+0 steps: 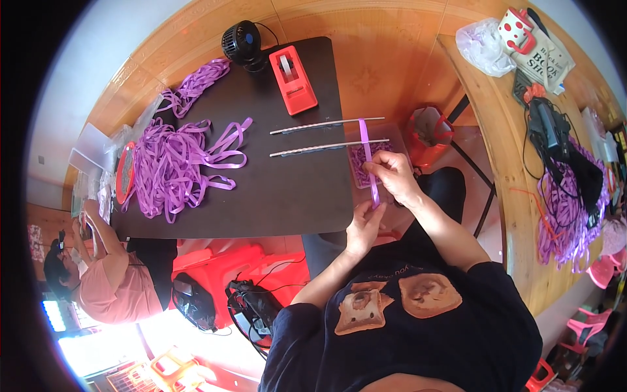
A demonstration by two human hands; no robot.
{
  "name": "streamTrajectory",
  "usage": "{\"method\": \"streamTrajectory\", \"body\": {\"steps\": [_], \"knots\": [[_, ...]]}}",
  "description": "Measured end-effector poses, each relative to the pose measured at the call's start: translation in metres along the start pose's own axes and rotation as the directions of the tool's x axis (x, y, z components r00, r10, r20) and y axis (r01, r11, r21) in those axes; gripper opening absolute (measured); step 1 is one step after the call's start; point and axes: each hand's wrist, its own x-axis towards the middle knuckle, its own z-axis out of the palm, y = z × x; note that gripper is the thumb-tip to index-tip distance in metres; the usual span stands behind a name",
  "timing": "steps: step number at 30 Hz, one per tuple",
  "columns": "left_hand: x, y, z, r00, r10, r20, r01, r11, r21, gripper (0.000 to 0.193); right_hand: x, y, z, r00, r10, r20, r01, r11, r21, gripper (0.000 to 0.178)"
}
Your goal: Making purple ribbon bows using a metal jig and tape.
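Observation:
A strip of purple ribbon (366, 140) runs from the upper of two thin metal rods (320, 125) across the lower rod (326, 149) and down to my hands. Both rods lie side by side on the dark table and jut past its right edge. My right hand (392, 176) pinches the ribbon just below the lower rod. Closer to me, my left hand (364, 227) has its fingertips closed on the ribbon's lower end. Under the hands sits a clear plastic box (356, 171) holding many small purple pieces, partly hidden by my right hand.
Loops of purple ribbon (173, 166) heap on the dark table's (294, 189) left side. A red tape dispenser (294, 81) and black fan (241, 44) stand at the back. A red bag (431, 127) is right of the box. Another person (117, 287) works at far left.

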Motion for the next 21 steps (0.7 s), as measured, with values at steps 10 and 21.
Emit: {"method": "streamTrajectory", "body": {"steps": [10,21], "knots": [[-0.002,-0.018,-0.010,0.976,-0.163,0.145,0.194,0.952,-0.237,0.019,0.000,0.000,0.003,0.999,0.039,0.005,-0.040,0.998,0.048,0.011],[-0.010,0.007,-0.013,0.964,-0.201,0.171,0.248,0.915,-0.318,0.021,-0.021,-0.017,-0.011,0.678,-0.735,-0.017,0.556,0.528,-0.642,0.012]]}}
